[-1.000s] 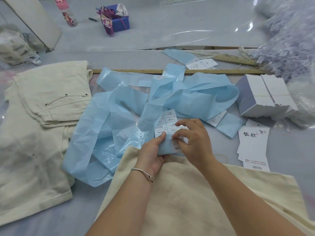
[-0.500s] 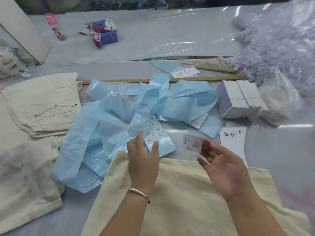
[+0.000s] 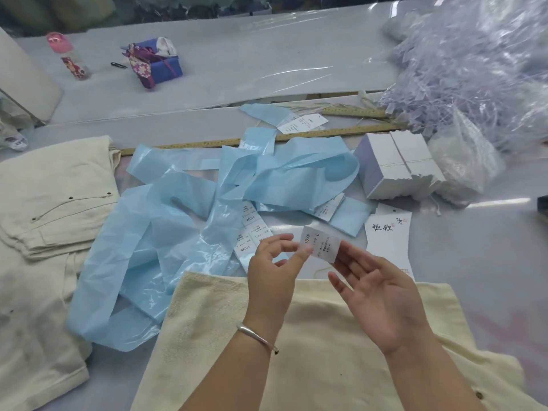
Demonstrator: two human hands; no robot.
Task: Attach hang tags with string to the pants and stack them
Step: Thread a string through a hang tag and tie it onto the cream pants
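Between my two hands is a small white printed size label (image 3: pixel 321 244). My left hand (image 3: pixel 272 269) pinches its lower left corner with curled fingers. My right hand (image 3: pixel 378 295), palm up, holds its right edge at the thumb tip. Both hands hover over cream pants (image 3: pixel 326 345) spread at the near edge. White hang tags (image 3: pixel 388 241) with black characters lie just right of the label. A strip of more labels (image 3: pixel 252 232) lies on blue backing paper (image 3: pixel 166 232). Folded cream pants (image 3: pixel 53 197) are stacked at the left.
Banded white tag blocks (image 3: pixel 397 167) stand at the right, beside a big clear bag of pale strings (image 3: pixel 474 69). A wooden ruler (image 3: pixel 207 143) lies behind the blue paper. A pink bottle (image 3: pixel 69 59) and a blue box (image 3: pixel 161 66) sit far back.
My right hand peeled the label off the blue strip and carried it right. My left hand let go of the strip and came across to pinch the label.
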